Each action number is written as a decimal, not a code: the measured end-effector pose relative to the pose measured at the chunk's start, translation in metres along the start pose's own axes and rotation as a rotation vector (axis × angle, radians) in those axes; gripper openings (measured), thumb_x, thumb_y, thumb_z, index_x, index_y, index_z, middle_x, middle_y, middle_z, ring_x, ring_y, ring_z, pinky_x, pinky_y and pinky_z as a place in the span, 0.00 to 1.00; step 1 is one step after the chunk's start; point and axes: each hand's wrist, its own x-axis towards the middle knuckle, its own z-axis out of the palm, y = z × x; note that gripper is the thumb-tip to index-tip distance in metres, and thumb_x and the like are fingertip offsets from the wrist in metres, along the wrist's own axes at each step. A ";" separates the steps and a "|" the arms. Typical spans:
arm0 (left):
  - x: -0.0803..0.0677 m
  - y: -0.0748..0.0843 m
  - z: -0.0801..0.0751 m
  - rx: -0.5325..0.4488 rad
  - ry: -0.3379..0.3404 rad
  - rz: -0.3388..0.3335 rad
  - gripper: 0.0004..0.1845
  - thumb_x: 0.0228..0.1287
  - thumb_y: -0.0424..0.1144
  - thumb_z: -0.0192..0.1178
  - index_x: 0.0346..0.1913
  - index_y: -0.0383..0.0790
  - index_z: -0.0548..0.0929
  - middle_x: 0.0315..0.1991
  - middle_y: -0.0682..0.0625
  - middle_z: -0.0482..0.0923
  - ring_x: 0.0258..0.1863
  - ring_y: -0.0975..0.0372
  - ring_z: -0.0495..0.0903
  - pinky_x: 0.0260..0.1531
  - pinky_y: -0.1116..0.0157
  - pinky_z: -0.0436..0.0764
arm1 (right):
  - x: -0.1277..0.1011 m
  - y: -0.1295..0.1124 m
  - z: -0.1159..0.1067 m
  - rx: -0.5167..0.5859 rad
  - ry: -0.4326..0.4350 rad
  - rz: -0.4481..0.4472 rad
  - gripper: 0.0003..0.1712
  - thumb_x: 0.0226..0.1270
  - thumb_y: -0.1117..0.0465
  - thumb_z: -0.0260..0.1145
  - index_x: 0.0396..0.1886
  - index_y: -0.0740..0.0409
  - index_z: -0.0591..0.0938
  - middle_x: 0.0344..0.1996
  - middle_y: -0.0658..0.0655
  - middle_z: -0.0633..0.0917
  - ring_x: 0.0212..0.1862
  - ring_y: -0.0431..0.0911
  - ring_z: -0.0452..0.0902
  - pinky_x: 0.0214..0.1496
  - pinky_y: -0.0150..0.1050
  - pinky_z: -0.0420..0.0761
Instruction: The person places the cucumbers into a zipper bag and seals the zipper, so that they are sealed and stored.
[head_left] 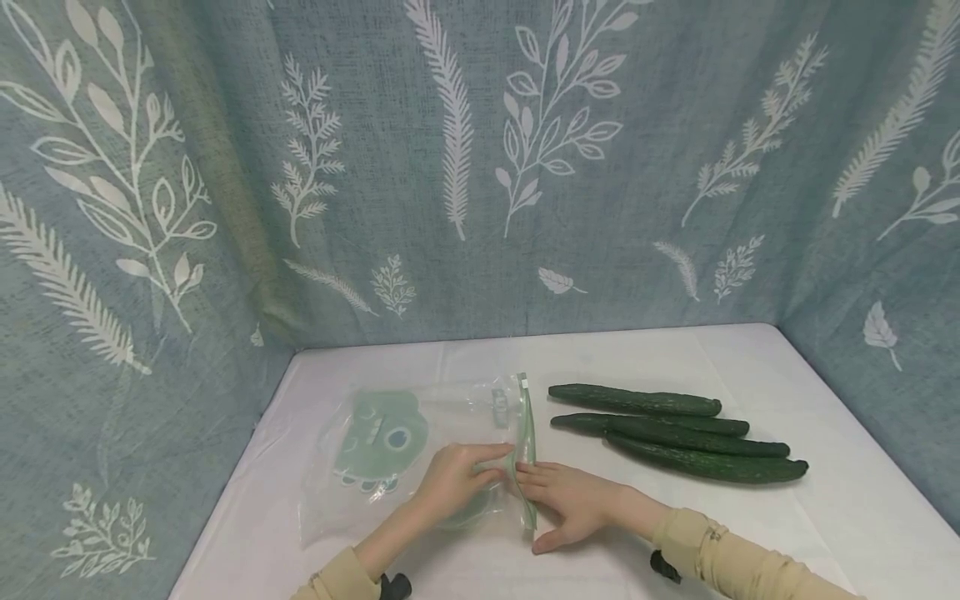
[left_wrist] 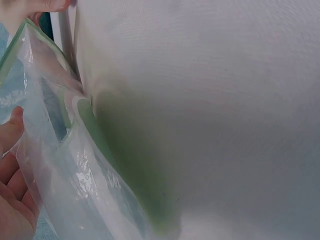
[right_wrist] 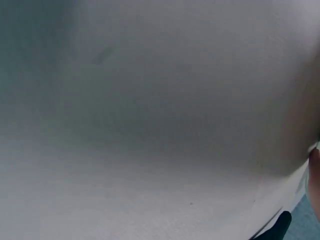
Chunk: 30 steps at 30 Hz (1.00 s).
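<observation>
A clear zip bag (head_left: 465, 408) with a green cartoon print and a green zip strip along its right edge lies on the white table. My left hand (head_left: 455, 477) reaches over the bag and pinches its film just left of the strip. In the left wrist view, the film passes by the thumb and curled fingers of the left hand (left_wrist: 15, 185), and the mouth of the bag gapes. My right hand (head_left: 566, 500) lies low over the table, its fingers stretched to the green strip and its thumb spread toward me.
To the right of the bag lie several long dark green cucumbers (head_left: 705, 463), some against each other. A blue-green curtain (head_left: 480, 275) with white leaf prints hangs behind the table (head_left: 637, 354) and along both sides.
</observation>
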 end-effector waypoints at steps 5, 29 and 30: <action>0.000 0.000 0.001 0.012 -0.007 -0.005 0.20 0.53 0.47 0.60 0.51 0.52 0.78 0.50 0.57 0.77 0.49 0.64 0.77 0.49 0.66 0.77 | -0.003 -0.001 0.001 0.040 0.045 -0.020 0.45 0.58 0.34 0.53 0.67 0.56 0.57 0.68 0.57 0.56 0.69 0.51 0.48 0.67 0.52 0.54; -0.001 0.002 0.003 0.004 0.009 0.010 0.22 0.51 0.48 0.61 0.51 0.51 0.78 0.51 0.56 0.77 0.50 0.63 0.77 0.50 0.64 0.76 | -0.040 0.004 -0.010 0.522 0.273 0.209 0.37 0.59 0.49 0.62 0.64 0.59 0.63 0.64 0.54 0.66 0.64 0.48 0.61 0.64 0.48 0.63; -0.002 0.002 0.003 0.005 0.010 0.010 0.22 0.51 0.47 0.62 0.51 0.51 0.78 0.51 0.57 0.77 0.50 0.63 0.77 0.50 0.64 0.76 | -0.042 0.004 -0.011 0.528 0.280 0.219 0.37 0.58 0.48 0.62 0.64 0.59 0.64 0.63 0.55 0.66 0.64 0.49 0.62 0.63 0.48 0.63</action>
